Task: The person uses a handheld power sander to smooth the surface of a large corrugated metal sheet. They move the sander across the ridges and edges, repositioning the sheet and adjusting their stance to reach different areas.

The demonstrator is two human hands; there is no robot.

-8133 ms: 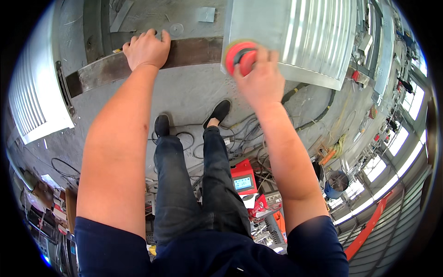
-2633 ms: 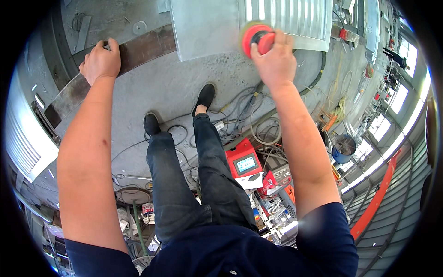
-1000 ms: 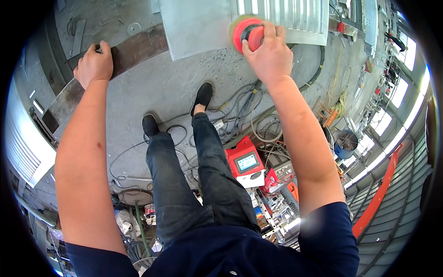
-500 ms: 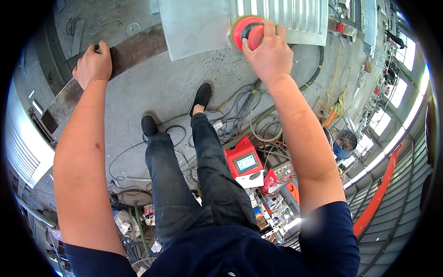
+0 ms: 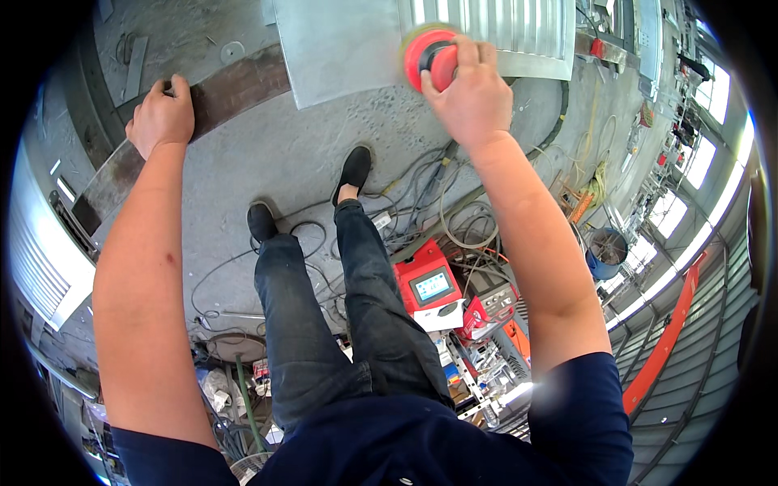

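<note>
My right hand (image 5: 478, 95) is wrapped round the red grip of a round orbital sander (image 5: 418, 57). Its yellowish-green disc lies against a silvery metal panel (image 5: 336, 53), by the border between the smooth part and the ribbed part (image 5: 519, 28). My left hand (image 5: 164, 119) has its fingers curled over a brown steel beam (image 5: 243, 85), which runs beneath the panel's left edge. The fingertips at the beam's far side are partly hidden.
Cables and hoses (image 5: 425, 182) lie across the concrete floor around my feet. A red machine with a screen (image 5: 429, 283) stands beside my right leg. Farther right is a blue bucket (image 5: 606, 251); a ribbed metal panel (image 5: 49, 251) leans at the far left.
The sander and my right hand have shifted slightly to the left along the panel. My left hand stays in place on the beam.
</note>
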